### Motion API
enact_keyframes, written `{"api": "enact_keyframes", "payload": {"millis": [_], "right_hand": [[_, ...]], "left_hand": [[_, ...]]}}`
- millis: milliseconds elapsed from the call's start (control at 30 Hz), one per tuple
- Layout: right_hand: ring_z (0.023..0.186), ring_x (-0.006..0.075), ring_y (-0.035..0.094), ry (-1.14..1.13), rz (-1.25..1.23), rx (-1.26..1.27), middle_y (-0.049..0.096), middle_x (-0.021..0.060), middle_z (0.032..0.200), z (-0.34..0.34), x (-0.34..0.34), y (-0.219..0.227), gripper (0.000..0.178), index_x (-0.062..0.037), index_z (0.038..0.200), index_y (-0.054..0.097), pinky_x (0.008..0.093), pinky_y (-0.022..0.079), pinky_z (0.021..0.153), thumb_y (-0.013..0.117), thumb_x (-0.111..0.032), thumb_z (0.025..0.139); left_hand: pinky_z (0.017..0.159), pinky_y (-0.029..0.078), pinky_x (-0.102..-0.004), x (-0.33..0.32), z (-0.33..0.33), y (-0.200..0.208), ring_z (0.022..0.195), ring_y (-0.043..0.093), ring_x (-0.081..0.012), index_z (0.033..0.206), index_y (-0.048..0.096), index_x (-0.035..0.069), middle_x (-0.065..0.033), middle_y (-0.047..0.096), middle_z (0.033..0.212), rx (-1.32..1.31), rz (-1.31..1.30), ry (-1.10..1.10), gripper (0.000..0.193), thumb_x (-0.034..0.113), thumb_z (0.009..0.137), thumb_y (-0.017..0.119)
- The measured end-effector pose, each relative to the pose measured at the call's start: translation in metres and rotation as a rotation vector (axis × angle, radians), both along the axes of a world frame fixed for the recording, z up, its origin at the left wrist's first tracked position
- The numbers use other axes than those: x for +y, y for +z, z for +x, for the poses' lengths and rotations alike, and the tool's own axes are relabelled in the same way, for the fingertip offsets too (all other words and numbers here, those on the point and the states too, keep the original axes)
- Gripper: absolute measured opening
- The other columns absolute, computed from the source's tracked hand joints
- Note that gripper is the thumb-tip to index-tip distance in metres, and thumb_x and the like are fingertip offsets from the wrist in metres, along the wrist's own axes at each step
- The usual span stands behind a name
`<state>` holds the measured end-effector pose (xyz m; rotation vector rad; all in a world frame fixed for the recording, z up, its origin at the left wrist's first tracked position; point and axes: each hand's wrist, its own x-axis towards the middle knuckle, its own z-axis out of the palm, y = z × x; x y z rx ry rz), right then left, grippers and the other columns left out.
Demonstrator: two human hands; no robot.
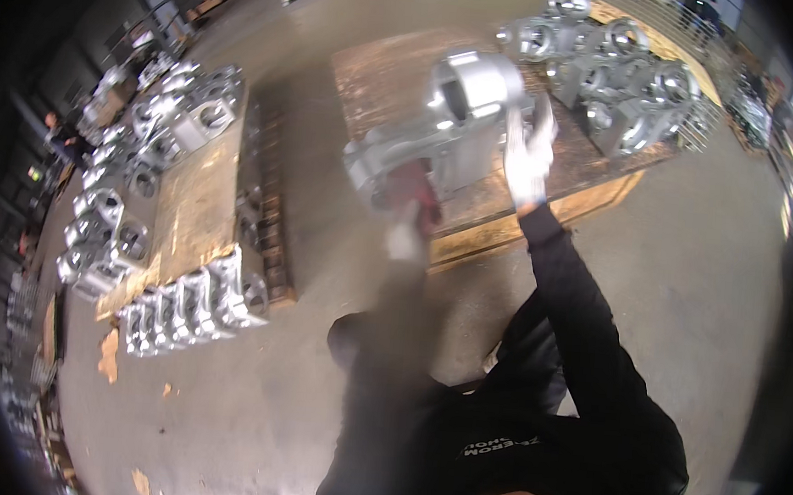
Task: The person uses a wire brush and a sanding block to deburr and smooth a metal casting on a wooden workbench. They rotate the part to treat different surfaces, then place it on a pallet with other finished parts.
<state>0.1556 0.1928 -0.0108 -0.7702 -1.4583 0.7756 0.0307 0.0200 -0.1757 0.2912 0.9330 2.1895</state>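
Note:
I hold a large silver metal casting (451, 123) in the air above a wooden pallet (509, 214). My right hand (527, 155), in a white glove, grips its right side. My left hand (409, 221), in a red and white glove and blurred, supports it from underneath at the left end. Both black sleeves rise from the lower edge. The casting has a round bore on top and a flat flange at its left.
Several similar castings (611, 79) stand at the far right end of the same pallet. A second pallet (188, 205) to the left carries rows of castings (190, 302). Concrete floor (689, 268) lies between. A person (59, 137) stands far left.

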Motion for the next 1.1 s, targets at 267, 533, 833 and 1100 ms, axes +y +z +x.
{"api": "enact_keyframes", "payload": {"millis": [267, 533, 833, 1100], "right_hand": [[0.095, 0.0246, 0.072, 0.201, -0.162, -0.167, 0.076, 0.0156, 0.102, 0.001, 0.035, 0.065, 0.053, -0.0021, 0.122, 0.071, 0.038, 0.055, 0.09, 0.053, -0.05, 0.11], [0.086, 0.0495, 0.07, 0.048, -0.127, -0.036, 0.07, 0.0291, 0.083, -0.004, 0.009, 0.054, 0.06, 0.0021, 0.107, 0.065, 0.053, 0.055, 0.079, 0.05, -0.055, 0.107], [0.09, 0.0467, 0.073, 0.076, -0.169, -0.061, 0.073, 0.0273, 0.084, 0.006, -0.005, 0.065, 0.066, 0.0044, 0.123, 0.063, 0.0515, 0.057, 0.081, 0.05, -0.058, 0.106], [0.103, 0.0464, 0.071, 0.159, -0.154, -0.152, 0.074, 0.0286, 0.102, 0.013, 0.004, 0.063, 0.074, 0.0031, 0.136, 0.06, 0.0516, 0.056, 0.092, 0.049, -0.063, 0.105]], "left_hand": [[0.091, 0.06, -0.0403, 0.0, -0.034, 0.063, 0.11, 0.071, -0.0249, 0.129, 0.062, 0.007, -0.0098, 0.072, 0.121, -0.013, 0.205, 0.055, 0.025, 0.014, 0.104, 0.063], [0.086, 0.056, -0.0374, 0.055, 0.001, 0.067, 0.105, 0.068, -0.0213, 0.128, 0.067, 0.003, -0.012, 0.071, 0.119, 0.867, -0.447, 0.27, 0.03, 0.01, 0.099, 0.064], [0.089, 0.056, -0.0455, 0.047, -0.033, 0.057, 0.1, 0.069, -0.0345, 0.105, 0.073, 0.007, -0.0171, 0.071, 0.12, 1.617, -0.954, 0.06, 0.019, 0.009, 0.086, 0.071], [0.084, 0.055, -0.0323, 0.022, -0.039, 0.073, 0.096, 0.068, -0.0223, 0.126, 0.064, 0.0, -0.0138, 0.072, 0.114, -0.216, 0.11, 0.14, 0.025, 0.016, 0.107, 0.06]]}}
